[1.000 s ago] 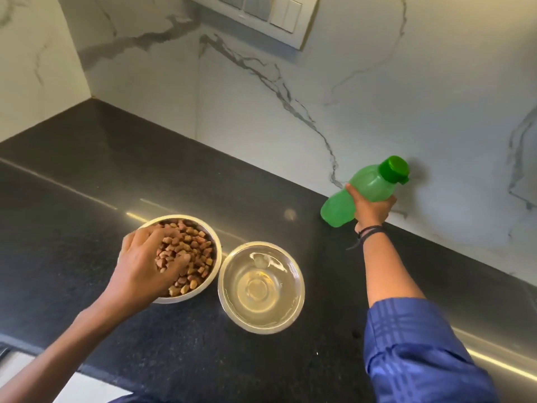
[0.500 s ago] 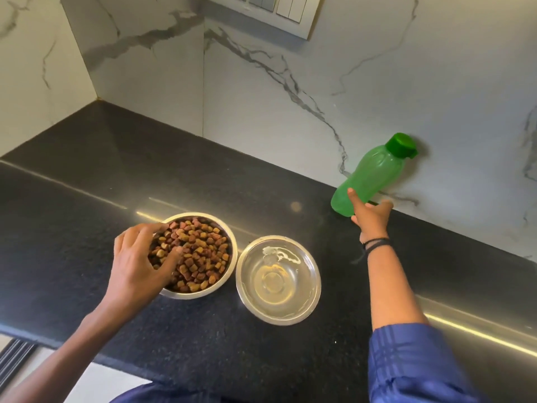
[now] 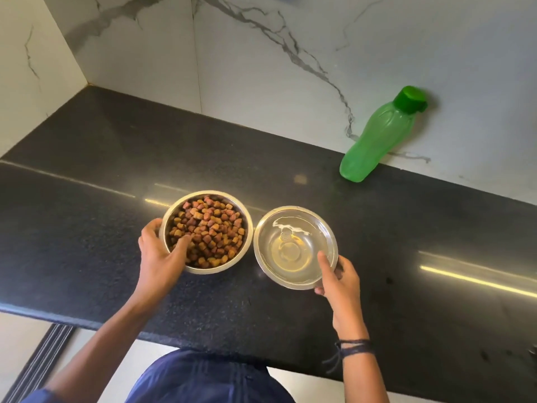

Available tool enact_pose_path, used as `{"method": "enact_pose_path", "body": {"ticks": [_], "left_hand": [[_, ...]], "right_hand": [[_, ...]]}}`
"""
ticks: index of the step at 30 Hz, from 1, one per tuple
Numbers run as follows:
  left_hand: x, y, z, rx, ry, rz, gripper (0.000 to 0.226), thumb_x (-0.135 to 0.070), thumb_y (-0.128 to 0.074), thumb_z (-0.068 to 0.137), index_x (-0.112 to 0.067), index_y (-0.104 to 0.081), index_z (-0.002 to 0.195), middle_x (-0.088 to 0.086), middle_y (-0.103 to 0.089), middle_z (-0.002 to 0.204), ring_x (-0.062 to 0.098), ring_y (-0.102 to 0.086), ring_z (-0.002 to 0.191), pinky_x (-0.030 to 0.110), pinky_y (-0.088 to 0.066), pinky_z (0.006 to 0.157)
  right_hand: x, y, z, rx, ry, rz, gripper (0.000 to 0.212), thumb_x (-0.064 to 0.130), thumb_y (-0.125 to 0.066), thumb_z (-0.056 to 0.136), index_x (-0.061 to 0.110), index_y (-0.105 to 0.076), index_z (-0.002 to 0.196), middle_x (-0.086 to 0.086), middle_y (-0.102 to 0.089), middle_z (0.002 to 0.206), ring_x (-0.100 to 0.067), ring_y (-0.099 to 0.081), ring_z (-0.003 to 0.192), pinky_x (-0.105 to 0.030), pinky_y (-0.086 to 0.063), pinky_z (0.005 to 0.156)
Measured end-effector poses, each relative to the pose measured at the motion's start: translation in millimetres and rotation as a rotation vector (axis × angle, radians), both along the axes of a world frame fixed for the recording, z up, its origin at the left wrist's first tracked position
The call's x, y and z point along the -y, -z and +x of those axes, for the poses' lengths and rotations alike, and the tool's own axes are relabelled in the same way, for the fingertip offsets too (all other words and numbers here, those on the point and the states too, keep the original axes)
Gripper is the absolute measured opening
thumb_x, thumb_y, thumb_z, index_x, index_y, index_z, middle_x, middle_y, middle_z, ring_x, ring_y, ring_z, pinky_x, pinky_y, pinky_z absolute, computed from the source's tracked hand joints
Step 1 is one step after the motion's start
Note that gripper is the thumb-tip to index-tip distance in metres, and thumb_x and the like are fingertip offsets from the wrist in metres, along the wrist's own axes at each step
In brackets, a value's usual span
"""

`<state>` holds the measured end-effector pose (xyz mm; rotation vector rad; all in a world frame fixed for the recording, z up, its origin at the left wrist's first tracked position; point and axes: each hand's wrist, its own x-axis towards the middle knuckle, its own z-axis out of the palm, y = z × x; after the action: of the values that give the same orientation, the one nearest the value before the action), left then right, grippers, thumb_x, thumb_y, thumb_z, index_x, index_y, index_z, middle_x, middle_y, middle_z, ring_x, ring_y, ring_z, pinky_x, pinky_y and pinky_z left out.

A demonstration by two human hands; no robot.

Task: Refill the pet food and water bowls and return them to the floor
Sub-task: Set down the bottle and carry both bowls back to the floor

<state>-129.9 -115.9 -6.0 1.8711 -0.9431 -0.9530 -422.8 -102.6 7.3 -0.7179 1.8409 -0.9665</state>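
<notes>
Two steel bowls sit side by side on the black countertop [image 3: 87,216]. The food bowl [image 3: 245,216] on the left is full of brown kibble [image 3: 209,228]. The water bowl [image 3: 293,225] on the right holds clear water. My left hand [image 3: 158,257] grips the food bowl's near-left rim, thumb over the edge onto the kibble. My right hand [image 3: 338,279] grips the water bowl's near-right rim, thumb inside. A green bottle [image 3: 377,138] with its cap on stands against the marble wall at the back right, apart from both hands.
The marble wall [image 3: 261,68] runs along the back and left of the counter. The counter's front edge [image 3: 72,324] is close to my body, with pale floor [image 3: 17,344] below at the left. A dark cord bracelet [image 3: 353,346] circles my right wrist.
My right hand let go of the green bottle at the wall and came back to grip the water bowl's rim. My left hand settled its grip on the food bowl's rim.
</notes>
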Motion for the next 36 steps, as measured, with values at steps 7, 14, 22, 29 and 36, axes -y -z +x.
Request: {"method": "enact_pose_path", "body": {"ticks": [7, 14, 22, 29, 36], "left_hand": [[-2, 7, 10, -0.25, 0.054, 0.112, 0.04, -0.014, -0.051, 0.098, -0.016, -0.037, 0.135, 0.007, -0.051, 0.126, 0.025, -0.055, 0.111, 0.036, -0.052, 0.081], [-4, 8, 17, -0.499, 0.085, 0.132, 0.044, -0.003, -0.047, 0.097, -0.022, -0.037, 0.135, 0.0, -0.056, 0.113, 0.025, -0.061, 0.099, 0.027, -0.06, 0.056], [-1, 9, 19, -0.686, 0.071, 0.162, 0.059, 0.006, -0.049, 0.092, -0.031, -0.039, 0.137, -0.004, -0.053, 0.117, 0.029, -0.058, 0.104, 0.036, -0.062, 0.058], [2, 9, 17, -0.742, 0.054, 0.183, 0.066, 0.009, -0.052, 0.09, -0.033, -0.038, 0.138, -0.001, -0.053, 0.118, 0.032, -0.061, 0.101, 0.035, -0.061, 0.054], [-2, 8, 15, -0.797, 0.046, 0.144, 0.066, 0.011, -0.051, 0.09, -0.032, -0.04, 0.138, 0.003, -0.052, 0.122, 0.034, -0.06, 0.104, 0.034, -0.06, 0.053]], "right_hand": [[-18, 6, 25, 0.213, -0.028, 0.087, 0.044, 0.027, -0.064, 0.092, 0.023, -0.046, 0.131, -0.015, -0.071, 0.072, -0.022, -0.063, 0.054, -0.035, -0.057, 0.057], [-20, 10, 40, 0.368, 0.004, 0.024, 0.029, 0.017, -0.051, 0.099, 0.021, -0.048, 0.128, -0.021, -0.073, 0.081, -0.028, -0.069, 0.066, -0.038, -0.059, 0.064], [-20, 11, 43, 0.416, 0.033, 0.027, 0.033, 0.018, -0.052, 0.099, 0.026, -0.045, 0.131, -0.022, -0.074, 0.086, -0.03, -0.073, 0.071, -0.036, -0.06, 0.062], [-22, 13, 47, 0.45, 0.063, -0.034, 0.034, 0.012, -0.051, 0.099, 0.028, -0.046, 0.128, -0.022, -0.073, 0.085, -0.029, -0.071, 0.069, -0.037, -0.059, 0.063], [-25, 13, 48, 0.462, 0.069, -0.071, 0.03, 0.007, -0.051, 0.097, 0.024, -0.051, 0.122, -0.022, -0.069, 0.078, -0.023, -0.064, 0.059, -0.033, -0.056, 0.058]]}}
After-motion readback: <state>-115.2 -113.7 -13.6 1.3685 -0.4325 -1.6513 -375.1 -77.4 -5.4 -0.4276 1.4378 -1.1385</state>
